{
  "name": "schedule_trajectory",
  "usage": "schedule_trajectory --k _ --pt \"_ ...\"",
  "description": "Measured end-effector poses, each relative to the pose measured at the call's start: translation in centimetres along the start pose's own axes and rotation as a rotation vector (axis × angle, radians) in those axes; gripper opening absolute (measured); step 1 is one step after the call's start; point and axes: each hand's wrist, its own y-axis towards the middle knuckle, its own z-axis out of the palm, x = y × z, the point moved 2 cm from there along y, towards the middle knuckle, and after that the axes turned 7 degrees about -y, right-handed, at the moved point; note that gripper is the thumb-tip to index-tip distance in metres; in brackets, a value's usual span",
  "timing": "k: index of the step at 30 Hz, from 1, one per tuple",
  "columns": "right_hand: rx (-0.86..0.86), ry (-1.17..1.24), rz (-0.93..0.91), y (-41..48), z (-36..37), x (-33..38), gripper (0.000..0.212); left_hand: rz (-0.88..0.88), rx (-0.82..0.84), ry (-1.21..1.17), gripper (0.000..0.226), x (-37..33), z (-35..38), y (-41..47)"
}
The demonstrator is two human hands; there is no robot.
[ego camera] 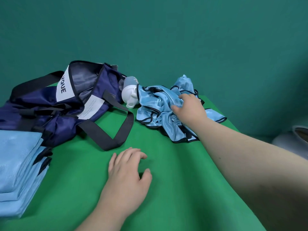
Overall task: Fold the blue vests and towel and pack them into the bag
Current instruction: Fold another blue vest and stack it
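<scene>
Green cloth covers the table, wrinkled in soft ridges, and a flat teal backdrop fills the room behind it. The navy bag lies on its side at the far left of the surface, its mouth gaping open, a white label on its flap, and one black strap looping out over the cloth towards the near side. Just right of the bag a bottle with a white cap lies on its side, touching the bag and partly covered by the heap of crumpled vests, shiny light blue with black trim, which sits farther right of the bag. The right hand lies on that heap, fingers bent into the fabric and gripping a fold. In front of the bag, touching its near end, sits a folded stack of light blue cloth. The left hand rests on the bare green cloth on the near side of the bag's strap, fingers loosely bent and slightly apart, holding nothing. Well to the right of the bag, off the table's edge, a grey rounded object is too cropped to identify.
</scene>
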Motion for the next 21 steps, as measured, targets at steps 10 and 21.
schedule_trajectory --k 10,21 --pt "-0.16 0.003 0.017 0.8 0.0 0.3 0.013 0.02 -0.006 0.002 0.046 0.1 0.0 0.1" --pt "-0.258 0.272 -0.181 -13.9 -2.7 -1.7 0.012 0.022 0.039 0.011 0.038 -0.4 0.0 0.0"
